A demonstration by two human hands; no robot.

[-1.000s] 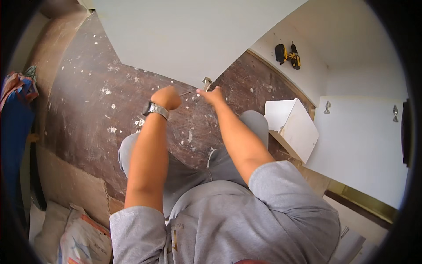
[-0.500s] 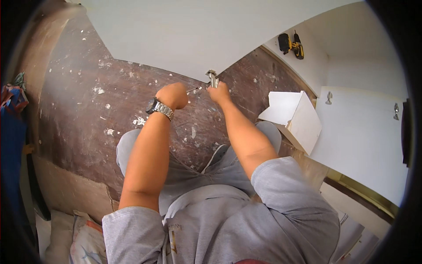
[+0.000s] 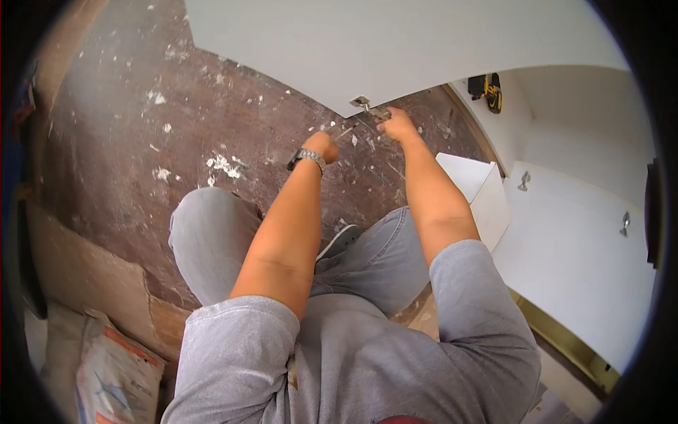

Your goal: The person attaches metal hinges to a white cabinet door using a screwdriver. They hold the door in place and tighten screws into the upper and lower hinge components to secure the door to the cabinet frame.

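Observation:
A white cabinet door (image 3: 402,42) spans the top of the head view, its lower corner pointing toward me. At that corner sits a metal concealed hinge (image 3: 361,103), its arm sticking out from the panel. My right hand (image 3: 398,127) pinches the end of that hinge arm. Just left of it, my left hand (image 3: 323,146), with a watch at the wrist, is closed round what looks like a screwdriver (image 3: 345,132). Only the thin shaft shows, angled up toward the hinge; the handle is hidden in my fist. Its tip appears apart from the hinge.
A yellow-and-black cordless drill (image 3: 494,93) lies inside the white cabinet at right. Nearer, a white box-like piece (image 3: 480,191) stands beside another white panel (image 3: 572,240) bearing two hinges. Cardboard (image 3: 92,261) and a printed sack (image 3: 120,374) lie at lower left on the paint-spotted brown floor (image 3: 106,162).
The view has shifted, with door and hands appearing further right. The hinge arm has swung from pointing toward me to pointing rightward, my right hand still on it. The screwdriver shaft tilts up more.

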